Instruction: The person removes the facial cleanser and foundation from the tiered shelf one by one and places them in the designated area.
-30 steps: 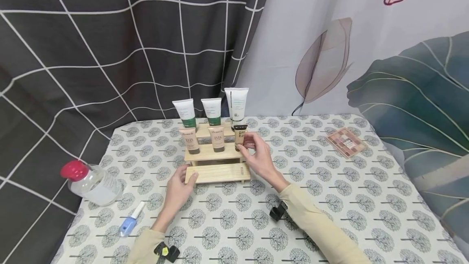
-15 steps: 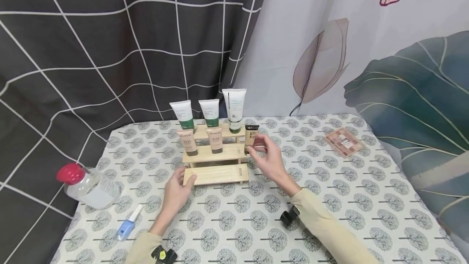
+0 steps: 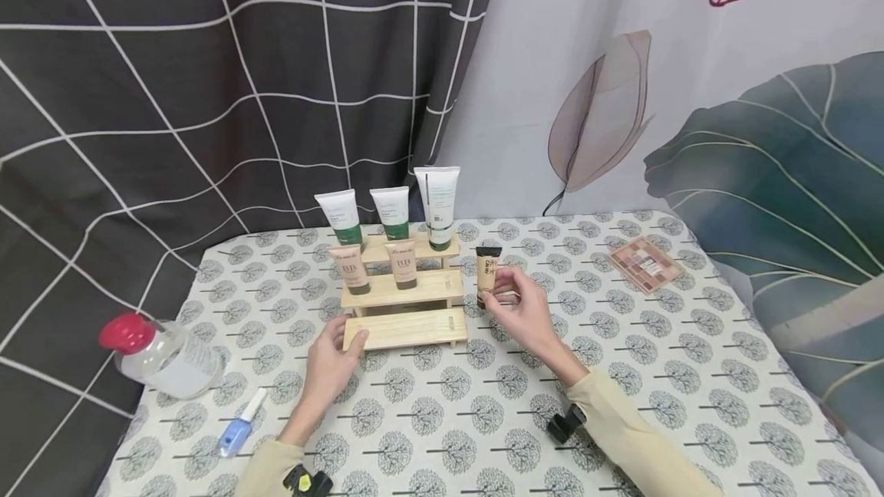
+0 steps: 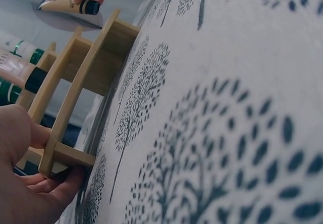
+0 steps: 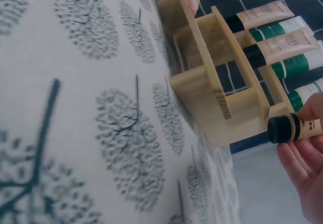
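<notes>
My right hand (image 3: 525, 317) pinches a small beige cosmetic tube (image 3: 486, 273) with a black cap and black top edge. The tube stands upright in the air, just right of a three-step wooden display rack (image 3: 407, 330). In the right wrist view its black cap (image 5: 281, 128) overlaps the rack's end. At the rack's left end, my left hand (image 3: 330, 359) holds the lowest step, thumb on top and fingers (image 4: 63, 191) beneath. Two pinkish BB cream tubes (image 3: 403, 263) stand on the middle step. Behind them, three white-and-green tubes (image 3: 438, 205) line the top step.
At left stands a clear bottle (image 3: 169, 359) with a red top. A blue nail polish bottle (image 3: 237, 432) with a white cap lies in front of it. An eyeshadow palette (image 3: 645, 264) lies at the right on the tree-patterned cloth (image 3: 621, 390). Curtains (image 3: 173, 98) hang behind.
My right hand has lifted the small beige tube off the right end of the middle step and carried it rightward, clear of the rack. My left hand keeps its hold on the lowest step.
</notes>
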The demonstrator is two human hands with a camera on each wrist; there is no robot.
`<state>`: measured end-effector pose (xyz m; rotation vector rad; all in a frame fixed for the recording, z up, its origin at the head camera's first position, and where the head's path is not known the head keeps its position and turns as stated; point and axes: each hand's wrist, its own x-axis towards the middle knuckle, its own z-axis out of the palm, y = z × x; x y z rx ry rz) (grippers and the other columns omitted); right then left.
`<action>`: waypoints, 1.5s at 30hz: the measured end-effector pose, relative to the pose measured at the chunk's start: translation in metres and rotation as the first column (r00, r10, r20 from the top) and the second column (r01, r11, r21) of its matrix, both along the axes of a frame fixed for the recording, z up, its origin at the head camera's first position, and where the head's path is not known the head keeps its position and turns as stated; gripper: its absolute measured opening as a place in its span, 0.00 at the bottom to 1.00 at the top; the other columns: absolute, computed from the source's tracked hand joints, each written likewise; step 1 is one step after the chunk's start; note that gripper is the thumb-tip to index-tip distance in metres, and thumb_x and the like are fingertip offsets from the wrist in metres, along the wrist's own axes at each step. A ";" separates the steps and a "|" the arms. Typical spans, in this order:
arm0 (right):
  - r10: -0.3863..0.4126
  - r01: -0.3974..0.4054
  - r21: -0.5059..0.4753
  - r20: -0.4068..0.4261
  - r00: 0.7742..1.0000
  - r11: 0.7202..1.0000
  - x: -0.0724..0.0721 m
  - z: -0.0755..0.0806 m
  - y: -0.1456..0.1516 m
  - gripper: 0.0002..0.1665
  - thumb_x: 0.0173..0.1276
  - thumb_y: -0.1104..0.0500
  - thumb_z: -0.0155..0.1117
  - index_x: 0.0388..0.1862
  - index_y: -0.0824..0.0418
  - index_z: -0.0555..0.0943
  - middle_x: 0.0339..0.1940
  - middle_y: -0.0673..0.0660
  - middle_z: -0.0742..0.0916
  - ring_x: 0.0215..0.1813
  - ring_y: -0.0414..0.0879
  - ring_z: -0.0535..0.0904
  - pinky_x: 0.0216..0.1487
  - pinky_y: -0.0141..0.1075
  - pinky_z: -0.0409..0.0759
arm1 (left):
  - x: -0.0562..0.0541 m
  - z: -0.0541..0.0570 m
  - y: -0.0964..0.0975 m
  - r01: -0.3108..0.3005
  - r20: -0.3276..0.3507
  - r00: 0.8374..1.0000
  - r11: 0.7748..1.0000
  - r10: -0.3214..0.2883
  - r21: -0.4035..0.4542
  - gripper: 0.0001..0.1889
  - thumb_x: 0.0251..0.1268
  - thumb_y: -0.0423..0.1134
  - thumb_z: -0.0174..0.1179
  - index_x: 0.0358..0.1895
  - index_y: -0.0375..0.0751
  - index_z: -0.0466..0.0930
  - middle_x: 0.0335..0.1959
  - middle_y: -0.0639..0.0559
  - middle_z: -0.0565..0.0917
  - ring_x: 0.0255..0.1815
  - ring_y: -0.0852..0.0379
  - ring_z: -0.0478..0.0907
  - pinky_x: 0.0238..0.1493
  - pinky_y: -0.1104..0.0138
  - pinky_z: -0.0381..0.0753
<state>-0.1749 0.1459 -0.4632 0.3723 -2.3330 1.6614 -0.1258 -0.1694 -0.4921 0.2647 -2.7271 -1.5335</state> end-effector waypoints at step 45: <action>-0.157 -0.023 0.392 0.421 0.894 0.920 0.023 -0.019 0.001 0.17 0.58 0.56 0.74 0.41 0.66 0.82 0.28 0.54 0.86 0.29 0.43 0.80 0.32 0.31 0.82 | -0.001 -0.001 -0.002 0.003 -0.018 1.000 1.000 -0.003 -0.015 0.32 0.73 0.44 0.61 0.72 0.29 0.64 0.61 0.28 0.80 0.57 0.34 0.83 0.54 0.53 0.89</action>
